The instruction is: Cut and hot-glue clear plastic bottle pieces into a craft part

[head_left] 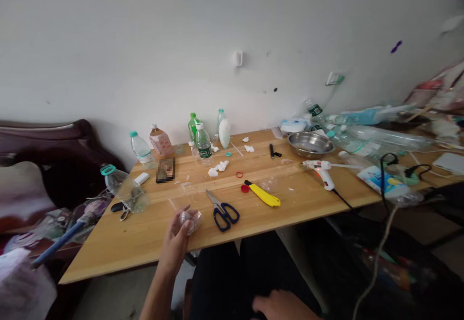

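Observation:
At the front edge of the wooden table (152, 238), my left hand (177, 233) is closed around a clear, crumpled-looking plastic piece (191, 220), perhaps part of a bottle. Just right of it lie scissors with dark blue handles (225, 215), blades slightly parted and pointing away. A yellow utility knife (264, 194) rests farther right, beside a red bottle cap (245, 189). My right hand (281, 305) is low over my dark-clothed lap, below the table edge. It is blurred and cut off by the frame, so its fingers are hard to read.
Several plastic bottles (204, 146) stand along the back, and a cut bottle (126, 189) leans at the left edge. On the right are a corded hot glue gun (322, 171), a steel bowl (311, 145) and a heap of bottles (387, 136). Crumpled white bits (218, 168) lie mid-table.

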Available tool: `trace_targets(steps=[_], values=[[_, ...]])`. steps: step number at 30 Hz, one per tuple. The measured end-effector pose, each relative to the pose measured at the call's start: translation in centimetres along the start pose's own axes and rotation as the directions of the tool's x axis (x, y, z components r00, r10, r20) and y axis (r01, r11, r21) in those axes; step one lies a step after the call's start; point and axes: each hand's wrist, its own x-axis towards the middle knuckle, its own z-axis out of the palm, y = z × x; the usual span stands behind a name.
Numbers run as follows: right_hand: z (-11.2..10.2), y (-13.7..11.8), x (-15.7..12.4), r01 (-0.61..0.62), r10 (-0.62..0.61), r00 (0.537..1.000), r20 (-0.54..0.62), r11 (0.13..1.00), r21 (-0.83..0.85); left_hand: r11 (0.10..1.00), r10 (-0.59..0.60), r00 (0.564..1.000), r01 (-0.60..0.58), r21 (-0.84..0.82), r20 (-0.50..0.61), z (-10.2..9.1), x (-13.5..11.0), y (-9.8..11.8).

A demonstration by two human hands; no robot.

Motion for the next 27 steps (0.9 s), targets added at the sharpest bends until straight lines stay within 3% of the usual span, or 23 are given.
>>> trace_targets(steps=[1, 3, 4, 6, 11, 18, 22, 27], values=[[-1.4, -1.3, -0.1, 0.095, -0.091, 0.99, -0.111, 0.995, 0.033, 1.0, 0.01, 1.0, -0.01, 0.004, -0.005, 0.0, 0.1, 0.0], [-4.7, -3.5, 0.3, 0.187, -0.156, 0.907, -0.391, 0.982, 0.041, 1.0, 0.018, 1.0, -0.018, 0.019, -0.014, 0.2, 0.3, -0.1], [-6.3, -4.4, 0.9, 0.158, -0.133, 0.857, -0.498, 0.987, 0.009, 0.999, 0.02, 1.0, -0.019, 0.026, -0.019, 0.4, 0.4, -0.2], [-8.9, -5.7, 2.9, 0.052, -0.073, 0.806, -0.588, 0.997, -0.052, 0.999, 0.021, 0.999, -0.02, 0.032, -0.027, 0.7, 0.6, -0.3], [-11.1, -7.3, 8.2, -0.075, -0.004, 0.791, -0.612, 0.992, -0.104, 0.999, 0.04, 0.998, -0.04, 0.01, -0.046, 1.4, 0.9, -0.8], [-12.7, -7.7, 11.1, -0.043, -0.053, 0.848, -0.527, 0.985, -0.169, 1.0, 0.028, 0.999, -0.028, 0.0, -0.022, 1.5, 0.8, -0.5], [-13.5, -5.9, 11.3, 0.002, -0.077, 0.862, -0.501, 0.989, -0.15, 1.0, 0.012, 1.0, -0.012, -0.012, 0.002, 1.9, 0.4, 0.0], [-13.2, -1.7, 9.6, 0.057, -0.061, 0.829, -0.556, 0.998, -0.023, 0.998, -0.034, 0.995, 0.039, -0.049, 0.092, 3.5, 0.6, 0.1]])
